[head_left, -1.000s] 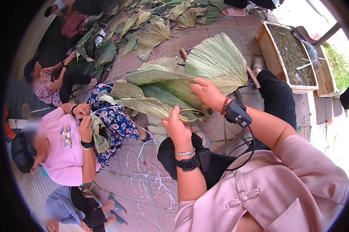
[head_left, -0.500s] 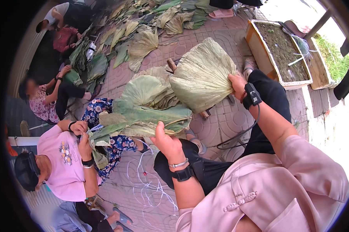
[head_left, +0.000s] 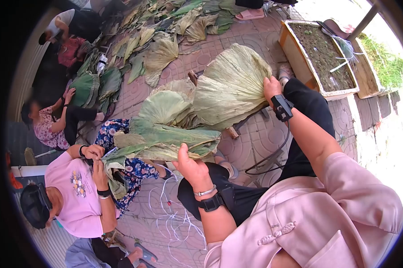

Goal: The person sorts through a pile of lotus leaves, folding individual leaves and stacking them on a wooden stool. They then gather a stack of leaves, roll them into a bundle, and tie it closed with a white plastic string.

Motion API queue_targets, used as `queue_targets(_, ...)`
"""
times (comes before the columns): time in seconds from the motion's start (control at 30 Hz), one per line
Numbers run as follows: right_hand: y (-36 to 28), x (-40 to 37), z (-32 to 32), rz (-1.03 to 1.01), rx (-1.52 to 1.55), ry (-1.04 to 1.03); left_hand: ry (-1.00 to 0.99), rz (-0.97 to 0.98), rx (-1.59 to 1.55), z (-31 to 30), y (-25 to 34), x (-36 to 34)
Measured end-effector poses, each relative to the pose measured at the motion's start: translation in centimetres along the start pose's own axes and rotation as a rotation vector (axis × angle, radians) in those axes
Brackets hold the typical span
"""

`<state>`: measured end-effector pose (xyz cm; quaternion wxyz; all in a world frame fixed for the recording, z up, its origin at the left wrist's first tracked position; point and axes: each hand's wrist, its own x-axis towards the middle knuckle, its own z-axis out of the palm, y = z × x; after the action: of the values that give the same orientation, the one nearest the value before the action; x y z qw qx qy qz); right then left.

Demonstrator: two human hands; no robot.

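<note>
My right hand (head_left: 272, 89) is closed on the stem end of a large pale-green dried leaf (head_left: 230, 87), which fans out to the left of it. Nearer to me, my left hand (head_left: 192, 167) is at the right end of a long folded bundle of green leaves (head_left: 165, 140), its thumb on top and its fingers hidden beneath. The bundle's far end is held by a person in a pink shirt (head_left: 78, 187). Behind the bundle, more layered leaves (head_left: 163, 107) lie under and beside the pale leaf.
Many dried leaves (head_left: 161, 53) cover the paving at the top. A soil-filled planter box (head_left: 317, 58) stands at upper right. White strings (head_left: 177, 219) lie on the ground below the bundle. Another person (head_left: 47, 123) sits at the left with leaves.
My right hand has shifted slightly up and left with the pale leaf, which is a little more spread. At the left, the seated person's leaves are raised.
</note>
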<state>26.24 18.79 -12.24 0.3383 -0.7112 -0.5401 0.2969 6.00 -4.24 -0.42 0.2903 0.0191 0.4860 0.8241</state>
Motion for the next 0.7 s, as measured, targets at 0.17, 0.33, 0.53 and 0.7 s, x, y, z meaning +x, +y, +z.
queue_targets(0.17, 0.8, 2.0, 0.4, 0.027, -0.074, -0.051, -0.059, -0.045, -0.031, -0.7, 0.1, 0.3)
queue_targets(0.33, 0.8, 0.4, -0.1, -0.103, 0.263, -0.244, -0.006, -0.022, -0.019, -0.1, 0.3, -0.2)
queue_targets(0.53, -2.4, -1.0, -2.5, -0.052, -0.248, -0.329, -0.017, -0.038, -0.017, -0.7, -0.1, 0.5)
queue_targets(0.7, -2.4, -0.6, -4.1, -0.123, -0.558, -0.297, -0.009, -0.037, -0.024, 0.0, 0.3, -0.2)
